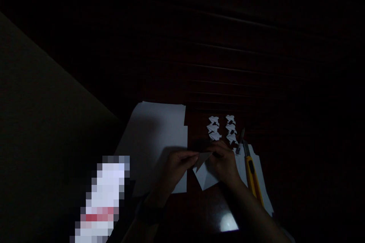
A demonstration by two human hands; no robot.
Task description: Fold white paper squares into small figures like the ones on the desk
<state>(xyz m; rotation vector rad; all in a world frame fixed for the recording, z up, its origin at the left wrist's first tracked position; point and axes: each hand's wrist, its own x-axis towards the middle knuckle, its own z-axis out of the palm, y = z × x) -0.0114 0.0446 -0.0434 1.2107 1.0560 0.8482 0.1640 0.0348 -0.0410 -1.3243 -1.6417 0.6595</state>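
Observation:
Between my two hands is a partly folded piece of white paper (203,157), its upper edge coming to a point on the right. My left hand (179,163) pinches its left side between thumb and fingers. On the other side my right hand (225,161) grips the paper, with the fingers bent over its upper right corner. Under it, a flat white piece of paper (203,180) shows on the dark table. Just beyond my hands, several small folded paper figures (213,127) lie in two columns.
A stack of white paper sheets (159,129) lies on the left, partly under my left forearm. To the right, a yellow utility knife (252,174) rests on more white paper (261,176), beside a pen-like object (241,138). A blurred-out bright patch (99,197) fills the lower left.

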